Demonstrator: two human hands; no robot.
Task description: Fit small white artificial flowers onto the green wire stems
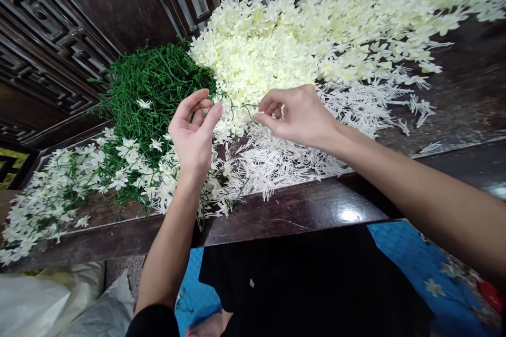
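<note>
Thin green stem (231,108) strung between both hands, just above the near edge of the cream blossom heap (316,37). Left hand (193,131) pinched on one end, thumb against fingertips; right hand (300,116) pinched narrow on the other. Risk, as judged: stem slipping from so light a pinch, or snagging in the green stem pile (154,84) left of the heap. Stem wiry, dark green, slightly bowed, bare along the visible stretch. White plastic sprigs (276,163) scattered just below the heap.
</note>
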